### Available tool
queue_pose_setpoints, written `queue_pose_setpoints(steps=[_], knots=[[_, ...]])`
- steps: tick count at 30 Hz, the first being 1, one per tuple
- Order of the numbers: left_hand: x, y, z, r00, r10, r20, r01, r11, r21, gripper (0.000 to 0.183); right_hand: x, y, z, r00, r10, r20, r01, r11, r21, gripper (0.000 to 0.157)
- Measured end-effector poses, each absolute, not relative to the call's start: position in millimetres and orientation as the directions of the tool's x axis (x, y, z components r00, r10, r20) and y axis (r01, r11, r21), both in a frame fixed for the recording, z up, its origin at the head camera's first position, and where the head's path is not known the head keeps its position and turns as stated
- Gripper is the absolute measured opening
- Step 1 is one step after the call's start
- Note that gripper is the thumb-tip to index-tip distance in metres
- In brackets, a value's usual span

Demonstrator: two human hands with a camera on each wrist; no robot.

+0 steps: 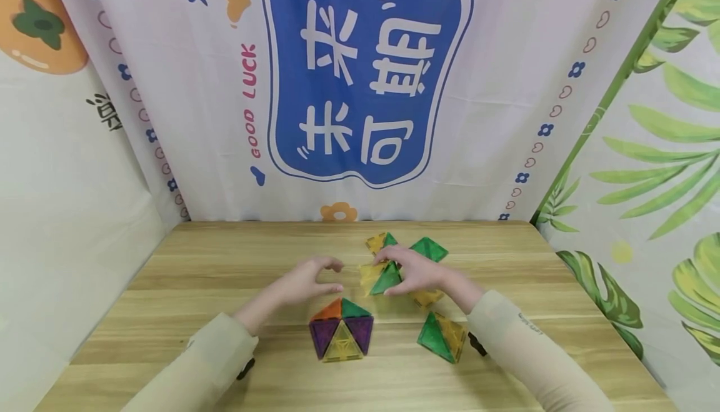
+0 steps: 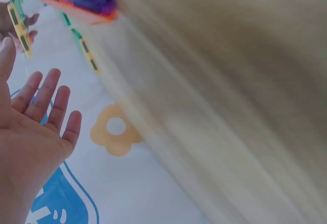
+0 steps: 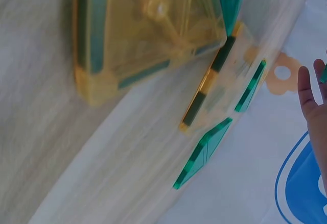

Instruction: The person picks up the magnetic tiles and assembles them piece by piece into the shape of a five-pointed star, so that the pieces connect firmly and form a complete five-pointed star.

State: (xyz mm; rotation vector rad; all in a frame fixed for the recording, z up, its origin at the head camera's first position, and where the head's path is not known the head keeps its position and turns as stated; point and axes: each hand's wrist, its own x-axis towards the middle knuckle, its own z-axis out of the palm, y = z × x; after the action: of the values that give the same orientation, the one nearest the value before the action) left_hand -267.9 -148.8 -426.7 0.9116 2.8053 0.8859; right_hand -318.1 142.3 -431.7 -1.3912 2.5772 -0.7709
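My right hand (image 1: 416,268) pinches a joined green-and-yellow tile piece (image 1: 387,279) above the table, thumb at its near side. In the right wrist view only part of that hand (image 3: 319,117) shows at the right edge. My left hand (image 1: 306,281) hovers left of the piece, fingers apart and loosely bent, holding nothing; its palm and spread fingers show in the left wrist view. Just in front of the left hand lies a multicoloured tile shape (image 1: 341,331) of orange, green, purple and yellow translucent tiles.
A green-and-yellow tile pair (image 1: 441,337) lies near my right sleeve. Behind the right hand are a green tile piece (image 1: 429,248) and a small yellow-and-green piece (image 1: 375,244). A yellow tile (image 1: 427,299) shows partly beneath that hand. A printed cloth (image 1: 495,118) hangs behind the wooden table (image 1: 225,249).
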Motion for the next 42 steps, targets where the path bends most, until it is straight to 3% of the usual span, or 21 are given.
queue_pose_setpoints(steps=[13,19,25,33,42], knots=[[-282,-132,-428,-0.784,0.608,0.124,0.540,0.571,0.619,0.025,-308,128,-435,-0.489,-0.845,0.219,-0.827,0.369,-0.424,0.059],[-282,-129,-429,-0.821,0.562,0.098,0.460,0.551,0.696,0.008,-307,124,-436,-0.519,-0.828,0.211,-0.805,0.391,-0.446,0.058],[-283,-129,-435,-0.825,0.560,0.077,0.398,0.478,0.783,0.010,-308,121,-436,-0.596,-0.769,0.233,-0.725,0.391,-0.567,0.054],[-285,-132,-439,-0.912,0.408,0.032,0.240,0.471,0.849,0.012,-311,125,-444,-0.661,-0.725,0.196,-0.577,0.323,-0.750,0.051],[-286,-127,-446,-0.897,0.441,0.035,0.251,0.442,0.861,0.013,-307,122,-454,-0.741,-0.659,0.133,-0.437,0.321,-0.840,0.051]])
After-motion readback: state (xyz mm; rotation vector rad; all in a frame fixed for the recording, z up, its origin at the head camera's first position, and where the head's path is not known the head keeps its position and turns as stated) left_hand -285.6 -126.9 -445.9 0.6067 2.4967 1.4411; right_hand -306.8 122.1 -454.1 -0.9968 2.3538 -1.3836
